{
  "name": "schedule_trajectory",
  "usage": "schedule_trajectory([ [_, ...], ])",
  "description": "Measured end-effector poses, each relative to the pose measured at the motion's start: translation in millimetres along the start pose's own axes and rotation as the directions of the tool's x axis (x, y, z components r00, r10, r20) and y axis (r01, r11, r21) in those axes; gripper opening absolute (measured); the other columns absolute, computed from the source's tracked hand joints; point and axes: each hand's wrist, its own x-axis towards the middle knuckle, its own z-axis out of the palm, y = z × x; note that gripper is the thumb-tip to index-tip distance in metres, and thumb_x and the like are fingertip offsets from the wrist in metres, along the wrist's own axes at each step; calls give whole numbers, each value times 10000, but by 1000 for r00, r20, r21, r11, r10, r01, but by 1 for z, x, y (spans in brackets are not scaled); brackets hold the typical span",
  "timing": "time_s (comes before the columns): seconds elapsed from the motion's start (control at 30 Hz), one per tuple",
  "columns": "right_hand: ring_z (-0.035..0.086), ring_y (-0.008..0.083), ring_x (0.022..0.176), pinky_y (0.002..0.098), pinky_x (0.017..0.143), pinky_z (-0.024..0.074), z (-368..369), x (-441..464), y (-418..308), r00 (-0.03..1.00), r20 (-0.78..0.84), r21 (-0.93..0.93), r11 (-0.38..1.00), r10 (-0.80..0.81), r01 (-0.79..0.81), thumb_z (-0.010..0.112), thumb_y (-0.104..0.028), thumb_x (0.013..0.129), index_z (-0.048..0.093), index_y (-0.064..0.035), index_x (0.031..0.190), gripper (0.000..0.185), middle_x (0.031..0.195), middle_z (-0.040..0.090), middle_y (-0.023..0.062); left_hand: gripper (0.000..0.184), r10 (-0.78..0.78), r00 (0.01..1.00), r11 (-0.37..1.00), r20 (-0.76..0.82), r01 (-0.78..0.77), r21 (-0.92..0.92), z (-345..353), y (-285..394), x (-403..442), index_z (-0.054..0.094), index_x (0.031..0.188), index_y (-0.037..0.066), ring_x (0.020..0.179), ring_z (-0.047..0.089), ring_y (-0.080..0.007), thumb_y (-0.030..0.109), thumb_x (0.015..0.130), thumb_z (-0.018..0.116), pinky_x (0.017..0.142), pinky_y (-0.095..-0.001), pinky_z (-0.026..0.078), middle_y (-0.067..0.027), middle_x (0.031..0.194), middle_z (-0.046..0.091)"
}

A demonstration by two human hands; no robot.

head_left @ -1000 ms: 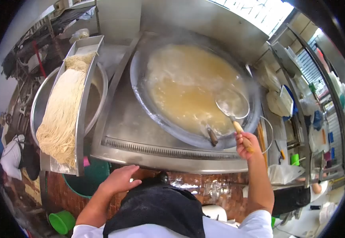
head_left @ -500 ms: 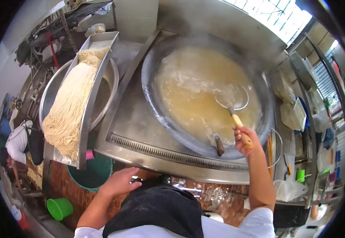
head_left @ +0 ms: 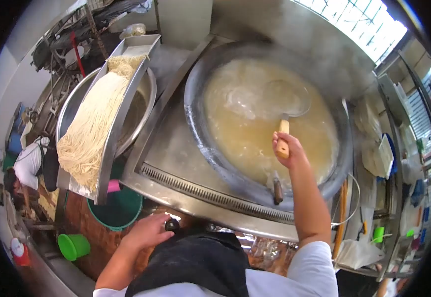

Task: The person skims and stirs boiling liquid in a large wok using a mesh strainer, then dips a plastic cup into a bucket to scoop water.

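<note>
My right hand (head_left: 288,148) is wrapped round the wooden handle of a round strainer (head_left: 284,129). The strainer's head lies in the cloudy yellowish liquid (head_left: 240,133) of a large steaming wok (head_left: 194,129). Another dark handle (head_left: 278,190) rests at the wok's near rim. My left hand (head_left: 149,230) is low beside the apron, near a black knob (head_left: 172,224) at the stove's front; its fingers are apart and nothing is in them. A metal tray (head_left: 107,163) heaped with pale noodles (head_left: 94,119) slants across a steel bowl (head_left: 148,99) at the left.
Below the tray are a dark green tub (head_left: 114,213) and a bright green bucket (head_left: 74,247). A person in a white shirt (head_left: 28,163) is at the far left. Shelves with bags and containers line the right side. The stove's metal front edge (head_left: 210,210) runs before me.
My right hand has pushed the strainer forward and left, deeper over the wok, and its head has sunk further into the liquid. The whole view has shifted, with the stove now further right.
</note>
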Motion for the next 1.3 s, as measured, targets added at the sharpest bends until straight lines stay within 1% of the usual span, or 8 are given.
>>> schedule_trajectory([
  [0.13, 610, 149, 626, 309, 547, 572, 14, 36, 2, 998, -59, -23, 1000, 0, -2, 636, -130, 968, 518, -59, 979, 138, 756, 599, 50, 764, -2, 999, 999, -34, 0, -46, 7, 1, -7, 497, 1432, -34, 1388, 477, -367, 477, 897, 686, 1163, -418, 375, -250, 1479, 504],
  [0.23, 604, 141, 607, 309, 523, 564, 6, 59, -7, 997, -64, -141, 988, 47, -55, 642, -137, 965, 520, -68, 978, 141, 746, 594, 40, 760, -29, 999, 999, -38, 27, -45, 11, 0, -12, 504, 1425, -35, 1386, 479, -368, 480, 897, 687, 1164, -422, 373, -246, 1471, 515],
  [0.43, 576, 111, 579, 293, 498, 549, -1, 63, -15, 995, 6, -282, 955, 103, -97, 647, -142, 963, 520, -86, 981, 141, 739, 579, 14, 712, 0, 997, 1000, -78, -1, -13, 18, -8, -14, 527, 1411, -8, 1328, 526, -384, 452, 894, 691, 1123, -447, 418, -239, 1427, 551],
  [0.63, 553, 92, 582, 269, 502, 508, -9, 41, 1, 974, 53, -289, 938, 218, -194, 659, -151, 955, 549, -117, 1111, 194, 759, 567, -3, 695, 75, 994, 997, -85, -74, 16, 14, -8, -12, 525, 1398, -11, 1336, 517, -382, 447, 901, 689, 1121, -444, 419, -240, 1409, 562],
  [0.67, 540, 89, 573, 256, 509, 495, -13, 32, 7, 973, 79, -324, 928, 218, -182, 661, -154, 948, 546, -126, 1250, 324, 772, 563, -7, 681, 103, 991, 995, -86, -101, 23, 15, -12, -11, 532, 1379, -16, 1330, 520, -386, 445, 903, 691, 1115, -445, 424, -243, 1394, 571],
  [0.87, 540, 94, 562, 244, 502, 494, -22, -56, 41, 967, 144, -502, 857, 212, -113, 657, -133, 918, 441, -83, 1447, 574, 772, 545, -2, 666, 150, 986, 989, -73, -148, 23, 14, -25, -7, 536, 1374, -17, 1256, 569, -385, 426, 898, 683, 1058, -459, 461, -225, 1341, 607],
  [1.17, 576, 117, 579, 251, 487, 500, -4, -205, 93, 976, 79, -379, 912, 204, -160, 674, -46, 859, 457, -59, 1443, 623, 788, 565, 19, 674, 266, 964, 960, 14, -266, 90, 2, -36, 3, 515, 1401, -29, 1328, 522, -381, 411, 914, 668, 1104, -449, 431, -243, 1427, 547],
  [1.3, 591, 136, 617, 255, 530, 511, 12, -264, 142, 989, -73, -486, 862, 127, -147, 654, 38, 843, 491, -56, 1403, 591, 794, 581, 29, 644, 377, 926, 921, 5, -376, 103, 1, -42, 10, 542, 1367, -19, 1279, 554, -391, 404, 900, 675, 1072, -462, 450, -233, 1375, 587],
])
